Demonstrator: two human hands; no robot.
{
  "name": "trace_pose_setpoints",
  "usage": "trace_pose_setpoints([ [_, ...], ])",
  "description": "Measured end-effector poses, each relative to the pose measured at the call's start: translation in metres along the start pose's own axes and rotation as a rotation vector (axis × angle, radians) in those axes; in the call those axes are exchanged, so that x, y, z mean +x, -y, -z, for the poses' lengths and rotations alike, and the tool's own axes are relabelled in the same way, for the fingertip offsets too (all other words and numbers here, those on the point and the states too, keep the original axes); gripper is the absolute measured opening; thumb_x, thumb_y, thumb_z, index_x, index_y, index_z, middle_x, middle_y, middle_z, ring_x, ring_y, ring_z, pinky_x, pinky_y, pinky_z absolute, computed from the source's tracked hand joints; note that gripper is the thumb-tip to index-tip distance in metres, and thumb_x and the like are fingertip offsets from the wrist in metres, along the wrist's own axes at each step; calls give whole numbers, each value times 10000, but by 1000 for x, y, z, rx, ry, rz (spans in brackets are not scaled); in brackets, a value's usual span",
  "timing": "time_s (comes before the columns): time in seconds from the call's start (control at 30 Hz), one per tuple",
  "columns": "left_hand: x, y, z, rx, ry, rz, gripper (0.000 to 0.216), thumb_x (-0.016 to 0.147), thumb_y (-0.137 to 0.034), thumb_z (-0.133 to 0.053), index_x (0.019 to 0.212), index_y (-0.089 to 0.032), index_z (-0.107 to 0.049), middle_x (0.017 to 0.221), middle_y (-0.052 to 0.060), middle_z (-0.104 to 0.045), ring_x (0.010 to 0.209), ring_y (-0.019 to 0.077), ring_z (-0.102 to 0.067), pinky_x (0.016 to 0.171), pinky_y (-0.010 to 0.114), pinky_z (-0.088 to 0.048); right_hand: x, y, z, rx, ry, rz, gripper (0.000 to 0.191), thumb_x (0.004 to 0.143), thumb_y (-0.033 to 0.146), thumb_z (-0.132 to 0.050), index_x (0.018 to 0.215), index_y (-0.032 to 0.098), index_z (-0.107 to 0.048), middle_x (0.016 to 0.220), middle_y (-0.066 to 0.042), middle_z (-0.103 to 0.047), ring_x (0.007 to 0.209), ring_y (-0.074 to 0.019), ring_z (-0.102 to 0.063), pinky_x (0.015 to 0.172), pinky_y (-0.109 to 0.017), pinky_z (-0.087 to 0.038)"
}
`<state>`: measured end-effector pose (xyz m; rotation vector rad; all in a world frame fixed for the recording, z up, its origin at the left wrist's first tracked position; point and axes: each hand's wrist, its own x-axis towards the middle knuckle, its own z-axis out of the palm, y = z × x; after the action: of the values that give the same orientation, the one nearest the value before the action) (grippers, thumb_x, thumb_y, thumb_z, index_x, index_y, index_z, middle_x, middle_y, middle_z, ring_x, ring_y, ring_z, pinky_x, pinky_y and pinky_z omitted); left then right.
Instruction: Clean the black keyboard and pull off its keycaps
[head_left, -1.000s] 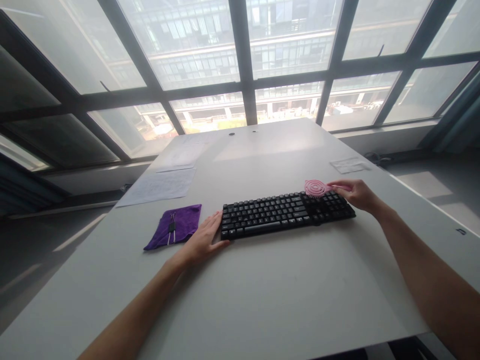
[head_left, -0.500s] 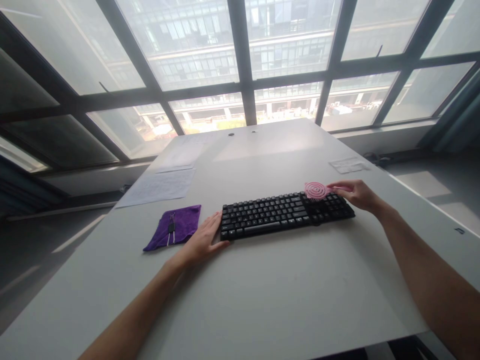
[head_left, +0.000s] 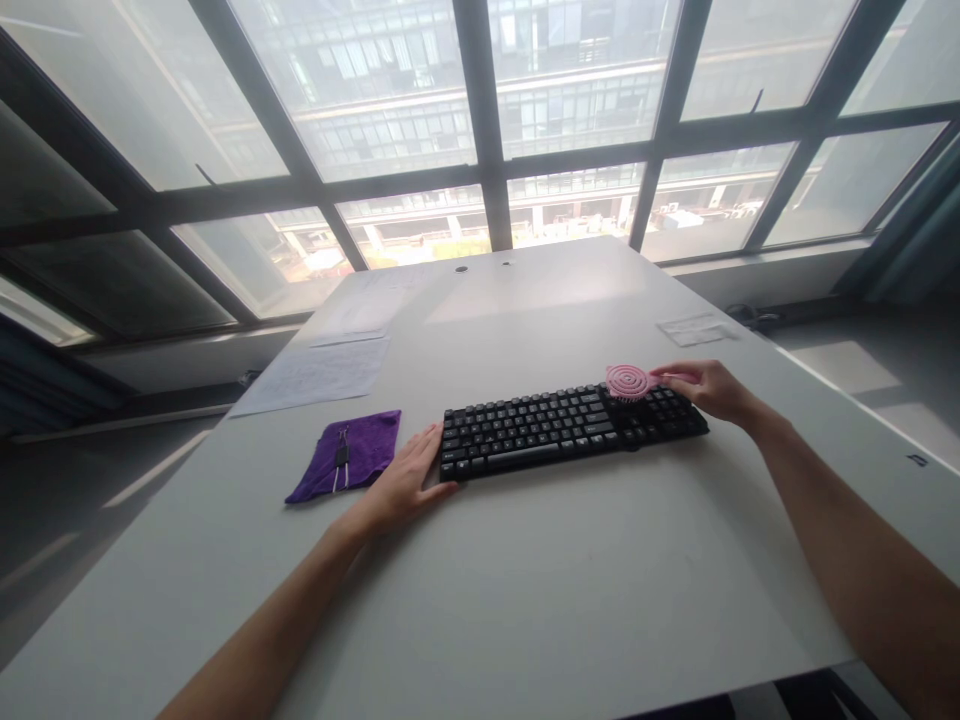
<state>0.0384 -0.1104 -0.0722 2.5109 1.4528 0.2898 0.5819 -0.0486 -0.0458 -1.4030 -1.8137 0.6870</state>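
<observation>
The head camera looks forward and down from above the near side of the table [head_left: 525, 545], the keyboard [head_left: 532, 432] fairly close, the windows [head_left: 577, 110] beyond the far end.

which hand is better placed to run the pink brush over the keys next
Probably the right hand: it holds the pink brush over the keyboard, while the left hand rests against the keyboard's left end.

Pink brush [head_left: 627, 382] now slightly farther over the keyboard [head_left: 532, 428]

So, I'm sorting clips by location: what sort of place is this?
Probably an office or similar workroom: a black keyboard and paper sheets lie on a large white table.
</observation>
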Motion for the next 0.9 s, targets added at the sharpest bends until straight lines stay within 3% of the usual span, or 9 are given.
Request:
trace_pose_setpoints([
  [0.23,0,-1,-1,6,20,7,939,910,-634,-548,1603,-121,-174,1628,207,-240,1507,381,-227,1228,549,-236,-2,17,2,0,-172,-14,308,846,418,-665,1060,234,-788,1031,-60,-788,1010,-299,-727,958,-429,-568],
  [0.5,0,-1,0,1,15,2,932,909,-616,-567,1611,-158,-157,1628,191,-252,1506,374,-235,1225,548,-246,-48,13,4,22,46,24,340,849,474,-683,1060,230,-792,1103,-80,-771,1050,-326,-710,985,-458,-563],
  [0.63,0,-2,1,6,13,3,925,909,-622,-560,1607,-154,-175,1630,187,-251,1503,376,-241,1223,543,-254,-65,9,1,22,56,12,346,868,489,-663,1069,236,-788,1107,-89,-766,1042,-315,-708,981,-447,-567],
  [0.9,1,3,-1,28,22,6,943,906,-673,-511,1602,-132,-175,1624,206,-255,1500,397,-236,1212,562,-258,-66,15,6,27,24,11,395,872,553,-646,1060,234,-788,1104,-88,-759,1039,-293,-706,973,-411,-569],
])
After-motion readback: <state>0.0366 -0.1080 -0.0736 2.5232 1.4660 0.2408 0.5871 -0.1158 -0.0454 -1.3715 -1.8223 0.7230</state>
